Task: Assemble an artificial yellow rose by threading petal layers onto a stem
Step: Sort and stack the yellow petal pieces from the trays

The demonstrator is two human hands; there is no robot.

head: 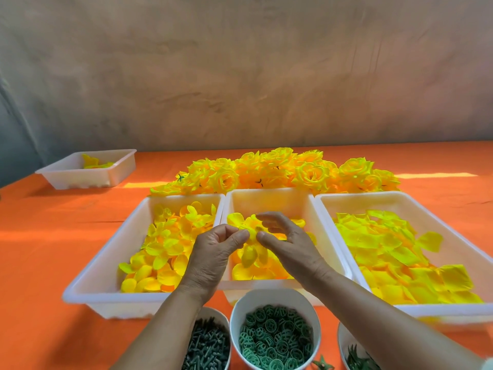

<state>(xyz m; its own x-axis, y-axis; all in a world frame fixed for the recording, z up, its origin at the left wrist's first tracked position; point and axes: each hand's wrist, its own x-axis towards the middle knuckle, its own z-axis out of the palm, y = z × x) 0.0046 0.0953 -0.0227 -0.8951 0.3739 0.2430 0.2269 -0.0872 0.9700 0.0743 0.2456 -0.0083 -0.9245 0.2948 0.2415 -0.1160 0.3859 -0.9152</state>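
Your left hand pinched a yellow petal layer between thumb and fingertips. Your right hand touched it with the thumb, fingers arched apart above. Both hands hung over the middle tray on the orange counter.

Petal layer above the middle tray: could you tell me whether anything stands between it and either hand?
Nothing visible does: the left hand pinches the petal layer, and the right hand brackets it directly with thumb and forefinger.
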